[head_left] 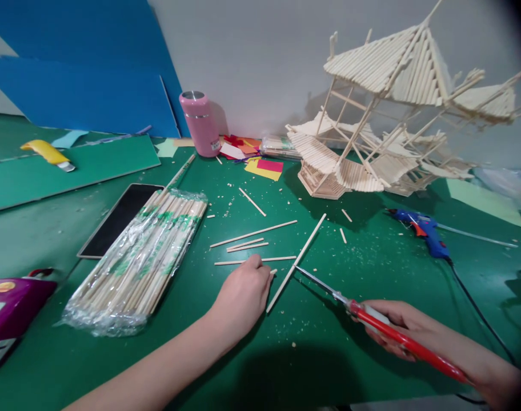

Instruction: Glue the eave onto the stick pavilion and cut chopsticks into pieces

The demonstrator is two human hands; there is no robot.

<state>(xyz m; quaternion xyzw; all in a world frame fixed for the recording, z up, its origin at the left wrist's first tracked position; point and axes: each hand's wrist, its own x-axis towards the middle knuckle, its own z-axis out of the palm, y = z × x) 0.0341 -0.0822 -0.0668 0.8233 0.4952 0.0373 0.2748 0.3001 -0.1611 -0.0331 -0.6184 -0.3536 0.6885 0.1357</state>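
The left hand rests curled on the green counter, fingertips pinching a short stick to steady it beside a longer stick. That longer stick lies flat, its long axis running from near-left up to far-right. The right hand is clamped on red-handled scissors, blades together, tips pointing left toward the longer stick.

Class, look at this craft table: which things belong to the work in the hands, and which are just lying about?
In use:
- left hand on thin loose wooden sticks
- right hand holding red-handled scissors
- wooden stick model house

Lying about:
- pink metal flask
- yellow utility knife
- blue glue gun
- black phone
- wrapped bundle of sticks
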